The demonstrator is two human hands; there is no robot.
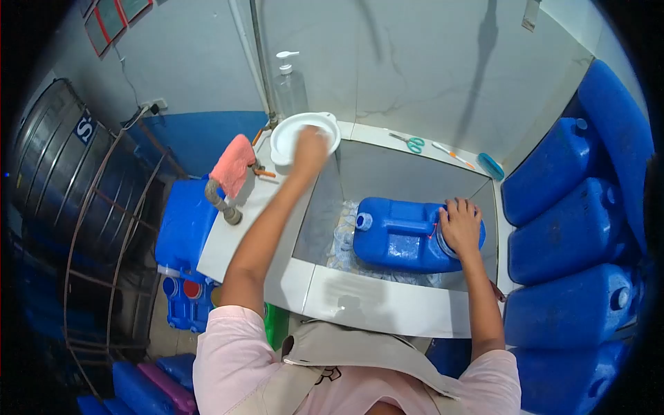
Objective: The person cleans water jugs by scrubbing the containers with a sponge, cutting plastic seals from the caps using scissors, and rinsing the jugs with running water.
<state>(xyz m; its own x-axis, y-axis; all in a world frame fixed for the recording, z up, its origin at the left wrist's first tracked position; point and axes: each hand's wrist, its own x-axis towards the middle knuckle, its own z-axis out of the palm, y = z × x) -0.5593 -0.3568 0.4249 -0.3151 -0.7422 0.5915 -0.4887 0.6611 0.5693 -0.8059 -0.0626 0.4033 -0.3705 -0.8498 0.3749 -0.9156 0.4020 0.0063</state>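
A blue jug (pixel 398 252) lies on its side in the tiled basin (pixel 318 225), its small open spout facing left. My right hand (pixel 461 225) rests on the jug's right end, over a round opening or cap, with its fingers apart. Over on the left, my left hand (pixel 311 146) reaches into a white bowl (pixel 282 149) on the ledge. Its fingers are blurred and partly hidden, with something whitish beside them that I cannot make out. Crumpled, patterned material (pixel 341 242) lies beneath the jug.
A pump bottle (pixel 290 93) stands behind the bowl. Scissors (pixel 413 144), an orange-and-white brush (pixel 453 155) and a teal brush (pixel 490 167) lie on the back ledge. A pink cloth (pixel 234 164) hangs on a tap. Several blue jugs (pixel 570 238) line the right side.
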